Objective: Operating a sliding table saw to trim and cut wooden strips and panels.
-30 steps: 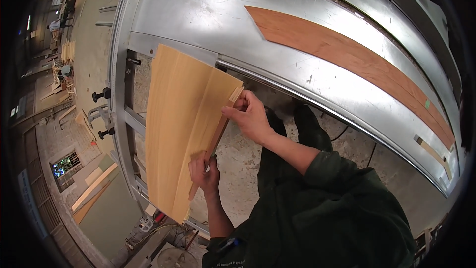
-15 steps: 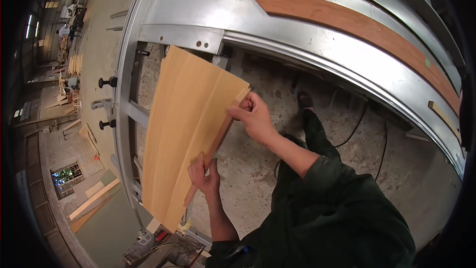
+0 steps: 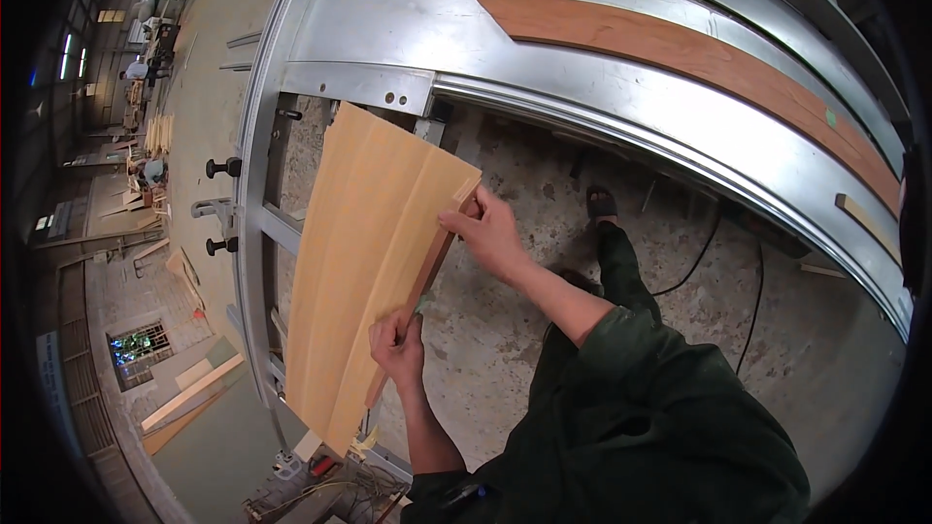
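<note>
A broad pale-yellow wooden panel [image 3: 364, 233] lies slanted across the metal frame at the left of the machine. Along its right side runs a narrow reddish-brown wooden edge [image 3: 429, 269]; I cannot tell if it is a separate strip. My right hand [image 3: 492, 238] pinches this edge near the far corner, thumb on top and fingers underneath. Closer to me, my left hand [image 3: 396, 347] grips the same side with curled fingers. A small bit of green shows just beyond the left hand's fingers.
A silvery metal machine table [image 3: 582, 68] stretches across the far side, bearing a long reddish-brown board [image 3: 680, 49] and a short wood strip [image 3: 864, 223]. Black knobs [image 3: 223, 168] stick out from the frame's left rail. A black cable [image 3: 694, 262] trails over the concrete floor.
The view has shifted slightly. My left fingers are curled more tightly at the panel's edge. Both hands stay on the panel, the right one nearly in the same place.
</note>
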Demonstrator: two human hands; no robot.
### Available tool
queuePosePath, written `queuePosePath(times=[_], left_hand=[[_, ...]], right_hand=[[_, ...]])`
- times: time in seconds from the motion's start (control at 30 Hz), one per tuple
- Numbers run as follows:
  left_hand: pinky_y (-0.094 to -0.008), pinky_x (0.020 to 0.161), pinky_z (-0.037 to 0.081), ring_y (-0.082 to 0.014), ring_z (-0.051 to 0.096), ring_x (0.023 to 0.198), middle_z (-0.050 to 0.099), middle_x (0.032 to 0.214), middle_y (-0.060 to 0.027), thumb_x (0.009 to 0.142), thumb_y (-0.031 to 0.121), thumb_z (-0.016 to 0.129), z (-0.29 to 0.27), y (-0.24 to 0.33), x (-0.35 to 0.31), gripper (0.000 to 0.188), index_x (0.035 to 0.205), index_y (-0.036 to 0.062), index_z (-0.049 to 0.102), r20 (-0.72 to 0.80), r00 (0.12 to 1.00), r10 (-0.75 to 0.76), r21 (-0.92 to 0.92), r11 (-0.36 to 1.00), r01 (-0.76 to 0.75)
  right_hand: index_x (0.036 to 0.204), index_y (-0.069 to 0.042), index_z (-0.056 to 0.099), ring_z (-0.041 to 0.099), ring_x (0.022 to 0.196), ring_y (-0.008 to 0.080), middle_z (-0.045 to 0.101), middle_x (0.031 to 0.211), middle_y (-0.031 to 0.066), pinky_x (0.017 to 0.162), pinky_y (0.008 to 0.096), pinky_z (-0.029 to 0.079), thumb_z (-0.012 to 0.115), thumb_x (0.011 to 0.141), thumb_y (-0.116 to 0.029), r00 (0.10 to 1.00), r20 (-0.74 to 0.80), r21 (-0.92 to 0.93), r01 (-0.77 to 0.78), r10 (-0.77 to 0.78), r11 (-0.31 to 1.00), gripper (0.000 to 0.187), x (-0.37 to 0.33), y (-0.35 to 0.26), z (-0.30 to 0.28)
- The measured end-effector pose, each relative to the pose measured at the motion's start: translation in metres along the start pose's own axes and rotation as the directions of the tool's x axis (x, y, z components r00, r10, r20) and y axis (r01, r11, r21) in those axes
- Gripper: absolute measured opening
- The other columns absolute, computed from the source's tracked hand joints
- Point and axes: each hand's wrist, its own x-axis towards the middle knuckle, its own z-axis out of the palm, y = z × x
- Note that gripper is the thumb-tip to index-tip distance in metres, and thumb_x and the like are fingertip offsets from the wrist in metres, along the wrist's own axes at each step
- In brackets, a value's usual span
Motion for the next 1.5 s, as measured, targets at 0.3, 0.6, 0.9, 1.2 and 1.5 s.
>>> queuePosePath(times=[0.3,0.6,0.9,1.2,1.5], left_hand=[[-0.0349,0.074,0.049,-0.0214,0.059,0.081,0.064,0.085,-0.0074,0.082,0.002,0.089,-0.002,0.011,0.008,0.025,0.104,0.0011,0.078,0.08,0.991,-0.108,0.1,0.99,0.1],[-0.034,0.072,0.049,-0.0209,0.06,0.079,0.066,0.085,-0.0075,0.082,0.003,0.09,-0.001,0.015,0.024,0.023,0.102,0.0001,0.078,0.168,0.97,-0.173,0.2,0.97,0.138],[-0.0336,0.083,0.057,-0.0223,0.072,0.093,0.077,0.105,-0.0126,0.081,-0.006,0.087,-0.009,0.034,0.002,0.031,0.108,0.0033,0.076,0.202,0.93,-0.307,0.2,0.942,0.268],[-0.0356,0.083,0.058,-0.0264,0.074,0.091,0.077,0.099,-0.0136,0.082,0.0,0.086,0.009,0.099,-0.019,0.022,0.102,0.0042,0.077,0.246,0.84,-0.483,0.169,0.875,0.453],[-0.0342,0.082,0.057,-0.0235,0.072,0.089,0.077,0.098,-0.0123,0.081,0.0,0.087,0.019,0.119,-0.026,0.024,0.103,0.0027,0.078,0.296,0.749,-0.593,0.181,0.804,0.566]], right_hand=[[0.127,0.0,0.06,0.066,0.091,0.0112,0.071,0.102,0.0032,0.084,0.0309,0.056,0.08,0.095,-0.016,0.992,0.008,0.021,-0.125,0.125,0.992,0.041,0.003,-0.007,-0.002],[0.134,0.002,0.055,0.071,0.102,0.0141,0.072,0.113,0.0074,0.092,0.0326,0.059,0.082,0.094,-0.013,0.955,0.052,0.004,-0.293,0.292,0.956,0.051,0.011,-0.023,-0.011],[0.135,0.002,0.055,0.072,0.11,0.0157,0.071,0.119,0.0082,0.099,0.0333,0.058,0.08,0.096,-0.011,0.919,0.146,0.058,-0.377,0.366,0.924,0.048,0.01,-0.038,-0.031],[0.144,0.003,0.051,0.071,0.116,0.0178,0.068,0.127,0.0092,0.102,0.0346,0.056,0.077,0.099,-0.01,0.876,0.255,0.007,-0.425,0.409,0.905,0.053,0.021,-0.041,-0.044],[0.149,0.003,0.048,0.062,0.12,0.015,0.063,0.128,0.0068,0.107,0.0349,0.051,0.076,0.102,-0.013,0.868,0.327,0.106,-0.426,0.373,0.898,0.057,0.022,-0.031,-0.046]])
